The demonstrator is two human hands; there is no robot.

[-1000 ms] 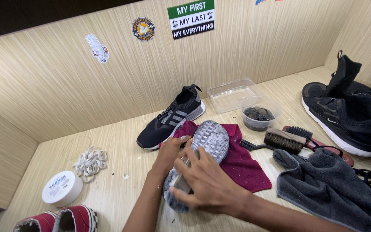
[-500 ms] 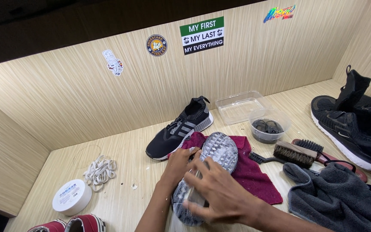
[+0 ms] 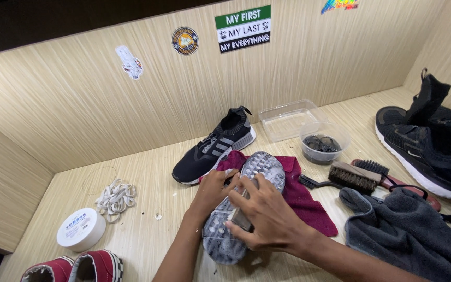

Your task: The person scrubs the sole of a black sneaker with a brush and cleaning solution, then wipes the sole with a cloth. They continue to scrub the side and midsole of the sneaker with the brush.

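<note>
On the maroon cloth (image 3: 301,201) at the middle of the wooden bench (image 3: 147,183), an upturned shoe (image 3: 246,203) lies sole up, its toe toward the far right and its heel toward you. Your left hand (image 3: 212,190) grips the shoe's left edge, fingers curled over the side. Your right hand (image 3: 267,219) lies across the sole, fingers closed around a small brush (image 3: 240,216) pressed flat to the grey, soapy tread. Just beyond the cloth, a black knit sneaker (image 3: 212,149) stands upright, touching the cloth's far edge. To the right sit a clear bowl (image 3: 323,142) of dark liquid, a clear tray (image 3: 291,119) behind it, two bristle brushes (image 3: 364,175) and a grey towel (image 3: 413,235). Farther right, black shoes (image 3: 429,138) rest against the wall. At the left lie white laces (image 3: 115,196), a round white tub (image 3: 81,228) and, at the near edge, red shoes (image 3: 74,267).
</note>
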